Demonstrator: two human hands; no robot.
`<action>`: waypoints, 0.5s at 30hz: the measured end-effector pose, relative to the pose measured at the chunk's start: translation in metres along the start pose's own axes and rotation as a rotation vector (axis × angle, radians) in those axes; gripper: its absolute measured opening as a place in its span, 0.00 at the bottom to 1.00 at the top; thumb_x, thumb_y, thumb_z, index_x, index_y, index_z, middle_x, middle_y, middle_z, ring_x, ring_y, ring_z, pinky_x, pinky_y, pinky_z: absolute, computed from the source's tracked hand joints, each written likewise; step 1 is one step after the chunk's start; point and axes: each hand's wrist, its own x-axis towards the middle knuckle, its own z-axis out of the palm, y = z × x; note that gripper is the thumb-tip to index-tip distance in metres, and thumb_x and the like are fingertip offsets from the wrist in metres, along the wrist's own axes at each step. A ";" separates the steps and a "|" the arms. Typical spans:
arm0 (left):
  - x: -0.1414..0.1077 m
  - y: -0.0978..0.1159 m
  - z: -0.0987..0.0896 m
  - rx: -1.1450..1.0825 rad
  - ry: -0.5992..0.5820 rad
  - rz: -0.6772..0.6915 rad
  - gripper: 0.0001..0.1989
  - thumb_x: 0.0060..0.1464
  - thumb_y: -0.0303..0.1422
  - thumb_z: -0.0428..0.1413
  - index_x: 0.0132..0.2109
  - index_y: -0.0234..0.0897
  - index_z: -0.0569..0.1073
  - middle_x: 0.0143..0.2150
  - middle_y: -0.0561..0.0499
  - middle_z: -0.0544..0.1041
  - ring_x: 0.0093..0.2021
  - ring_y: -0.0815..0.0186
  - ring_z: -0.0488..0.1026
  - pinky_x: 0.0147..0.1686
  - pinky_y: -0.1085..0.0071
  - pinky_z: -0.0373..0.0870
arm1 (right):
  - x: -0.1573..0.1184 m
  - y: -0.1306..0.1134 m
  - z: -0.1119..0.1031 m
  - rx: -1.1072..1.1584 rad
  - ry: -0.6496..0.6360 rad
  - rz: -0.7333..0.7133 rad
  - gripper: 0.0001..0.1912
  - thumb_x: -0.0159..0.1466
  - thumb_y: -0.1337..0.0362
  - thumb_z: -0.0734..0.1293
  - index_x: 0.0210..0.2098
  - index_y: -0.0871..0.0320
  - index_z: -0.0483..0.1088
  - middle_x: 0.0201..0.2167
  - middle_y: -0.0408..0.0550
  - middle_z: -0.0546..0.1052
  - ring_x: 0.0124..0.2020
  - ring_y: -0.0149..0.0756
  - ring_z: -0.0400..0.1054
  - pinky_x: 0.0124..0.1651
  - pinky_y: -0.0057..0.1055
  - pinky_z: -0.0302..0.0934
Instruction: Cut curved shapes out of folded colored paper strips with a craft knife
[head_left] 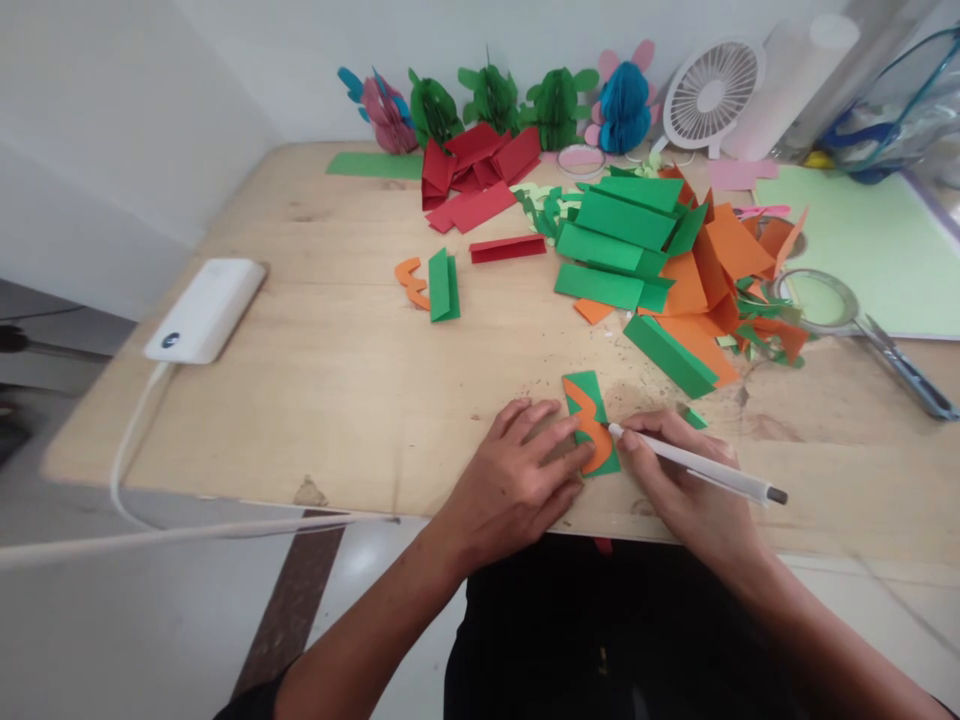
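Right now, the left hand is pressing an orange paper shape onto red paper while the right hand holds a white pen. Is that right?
Not quite: the head view shows that the paper under the orange shape is green, not red. The left hand does press the shape down, and the right hand holds the white pen.

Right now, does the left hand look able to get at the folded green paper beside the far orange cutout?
Probably yes: the left hand holds no tool, and a straight path over the tabletop leads to the folded green paper. It would first have to lift off the orange cutout it touches.
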 end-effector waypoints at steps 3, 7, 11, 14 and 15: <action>0.000 0.000 0.000 0.000 -0.001 0.000 0.13 0.64 0.33 0.50 0.52 0.38 0.74 0.56 0.45 0.74 0.61 0.50 0.65 0.61 0.46 0.61 | 0.000 0.001 -0.001 -0.006 0.003 0.000 0.06 0.65 0.63 0.65 0.33 0.55 0.72 0.25 0.39 0.79 0.24 0.27 0.71 0.28 0.23 0.61; -0.001 0.000 0.000 -0.002 0.002 -0.005 0.14 0.64 0.33 0.50 0.53 0.39 0.74 0.56 0.45 0.74 0.61 0.50 0.64 0.61 0.47 0.61 | 0.001 0.002 0.000 0.000 0.027 0.037 0.06 0.65 0.62 0.65 0.33 0.54 0.72 0.25 0.39 0.79 0.24 0.27 0.71 0.27 0.23 0.61; -0.001 0.000 0.000 0.000 0.002 -0.004 0.14 0.64 0.33 0.50 0.53 0.38 0.73 0.56 0.45 0.74 0.61 0.50 0.64 0.61 0.47 0.61 | 0.004 0.002 0.003 0.023 0.015 0.056 0.06 0.65 0.60 0.65 0.34 0.54 0.72 0.26 0.40 0.79 0.25 0.28 0.72 0.28 0.23 0.62; -0.001 0.000 0.000 0.000 0.002 0.002 0.13 0.63 0.33 0.50 0.53 0.38 0.74 0.56 0.45 0.74 0.61 0.50 0.64 0.61 0.47 0.61 | 0.004 0.002 0.005 0.029 -0.001 0.055 0.07 0.65 0.60 0.65 0.34 0.54 0.72 0.26 0.40 0.79 0.24 0.29 0.71 0.27 0.24 0.61; -0.001 0.000 0.000 -0.001 0.004 0.003 0.13 0.63 0.32 0.51 0.52 0.37 0.74 0.56 0.45 0.74 0.61 0.50 0.64 0.61 0.47 0.61 | 0.004 0.003 0.006 0.032 -0.001 0.054 0.07 0.65 0.60 0.65 0.34 0.54 0.72 0.26 0.40 0.79 0.24 0.28 0.71 0.27 0.24 0.61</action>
